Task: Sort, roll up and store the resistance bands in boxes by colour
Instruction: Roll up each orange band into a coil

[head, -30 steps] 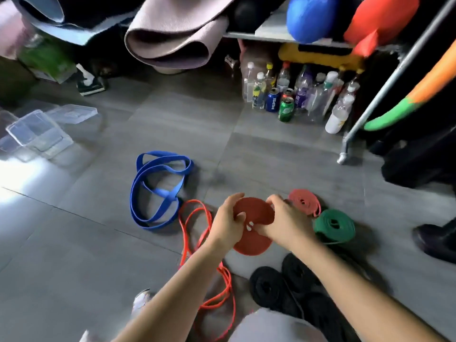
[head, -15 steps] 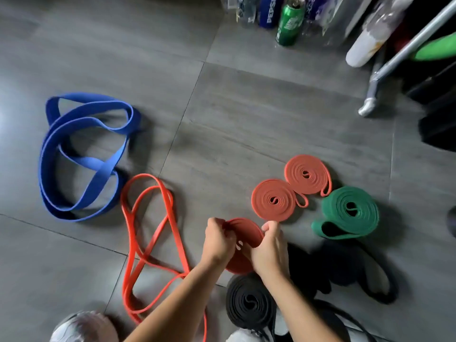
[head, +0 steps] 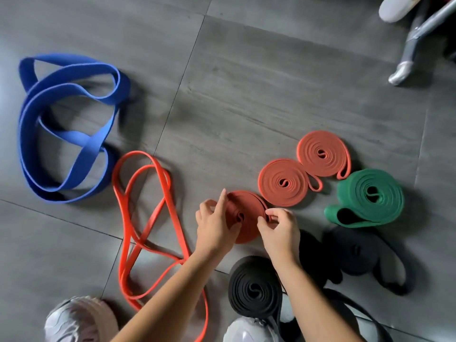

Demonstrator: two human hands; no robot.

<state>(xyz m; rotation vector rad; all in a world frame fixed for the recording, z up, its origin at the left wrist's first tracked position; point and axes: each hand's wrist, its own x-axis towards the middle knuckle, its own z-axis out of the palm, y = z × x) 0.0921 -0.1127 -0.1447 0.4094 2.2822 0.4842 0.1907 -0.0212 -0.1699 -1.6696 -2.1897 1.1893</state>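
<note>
Grey tiled floor, tightly coiled rust-red band

Large grey floor tiles with thin dark grout lines fill the frame, a pale glare lies along the left edge, and a grey metal rack leg slants down to the floor in the upper right corner.

a workout storage corner: grey tiled floor, metal rack leg, resistance bands.
</note>
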